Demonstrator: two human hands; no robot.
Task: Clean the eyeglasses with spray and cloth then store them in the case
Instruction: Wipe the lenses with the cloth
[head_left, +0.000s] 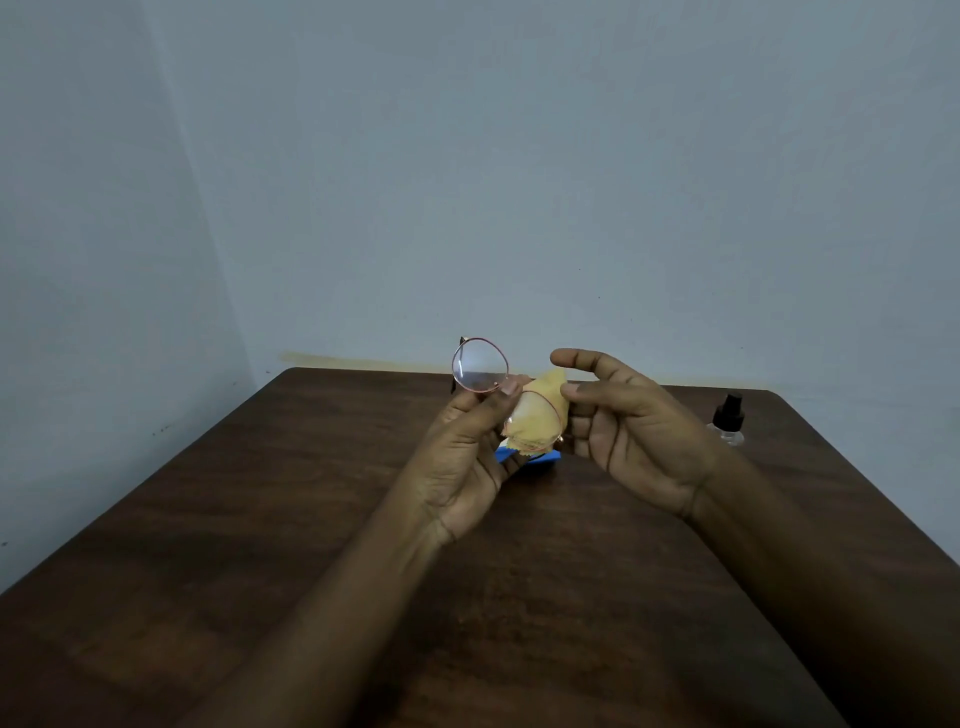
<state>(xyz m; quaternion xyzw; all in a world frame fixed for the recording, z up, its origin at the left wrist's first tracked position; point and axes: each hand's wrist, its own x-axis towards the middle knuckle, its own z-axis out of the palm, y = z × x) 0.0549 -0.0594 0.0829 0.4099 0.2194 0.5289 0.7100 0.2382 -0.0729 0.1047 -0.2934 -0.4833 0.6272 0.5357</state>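
I am pinching the glasses (480, 372) at the bridge with my left hand (462, 457) above the worktop (260, 519); my right hand (628, 431) is pressing the cloth (535, 415) against one lens, thumb raised.

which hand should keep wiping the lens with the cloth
Right. The right hand already pinches the yellow cloth against one lens, while the left hand is busy holding the eyeglasses up by the frame.

Left hand (467, 457) pinches eyeglasses (480, 371); cloth (535, 415) behind lens.
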